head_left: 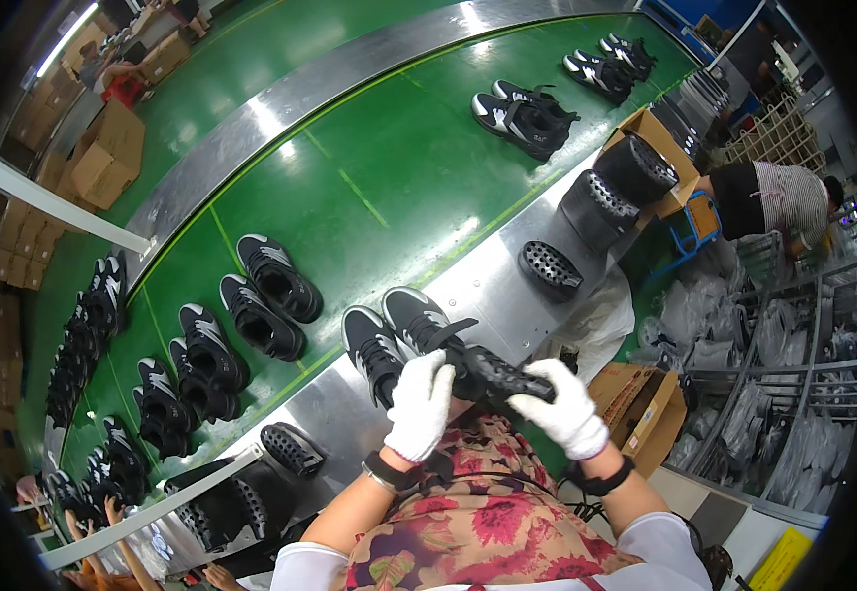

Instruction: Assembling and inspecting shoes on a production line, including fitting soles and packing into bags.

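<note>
Floral apron (478,512) is seen closest, black sole (512,379) is gripped by the right hand (564,409) beside two shoes (374,350) and the left hand (419,406) (hold can't be told), probably mid-job, spare soles (550,268) left.

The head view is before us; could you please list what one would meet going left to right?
Large brown carton, loose black sole at lower left, left gloved hand, right gloved hand, person in a striped top.
</note>
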`<control>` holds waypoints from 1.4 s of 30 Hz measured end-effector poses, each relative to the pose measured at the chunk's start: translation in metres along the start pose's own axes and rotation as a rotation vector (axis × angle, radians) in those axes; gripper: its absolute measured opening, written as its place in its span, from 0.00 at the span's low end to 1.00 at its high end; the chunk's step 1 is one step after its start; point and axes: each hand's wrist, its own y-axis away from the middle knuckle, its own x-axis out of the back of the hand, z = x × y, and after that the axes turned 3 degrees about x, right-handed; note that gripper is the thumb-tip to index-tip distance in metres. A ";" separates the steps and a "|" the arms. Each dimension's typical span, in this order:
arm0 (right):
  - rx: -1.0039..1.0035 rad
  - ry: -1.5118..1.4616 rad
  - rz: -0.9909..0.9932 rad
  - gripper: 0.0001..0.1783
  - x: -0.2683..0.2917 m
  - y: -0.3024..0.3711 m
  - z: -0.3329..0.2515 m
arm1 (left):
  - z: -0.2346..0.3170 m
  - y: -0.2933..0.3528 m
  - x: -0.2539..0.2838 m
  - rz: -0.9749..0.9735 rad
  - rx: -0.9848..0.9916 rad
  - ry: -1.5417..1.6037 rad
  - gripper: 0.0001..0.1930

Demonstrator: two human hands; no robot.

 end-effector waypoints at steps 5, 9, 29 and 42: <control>-0.082 0.226 -0.251 0.25 0.016 -0.009 0.001 | 0.006 -0.026 -0.015 -0.295 -0.118 -0.723 0.18; 0.024 0.330 -0.374 0.27 0.000 -0.027 -0.005 | -0.014 -0.038 -0.015 -0.260 -0.082 -0.731 0.05; 0.057 0.542 -0.173 0.25 -0.120 -0.107 0.076 | -0.012 -0.034 0.001 -0.266 -0.227 -0.541 0.12; -0.287 -0.518 0.152 0.15 -0.068 -0.081 0.135 | -0.038 -0.026 0.004 -0.126 -0.100 -0.574 0.20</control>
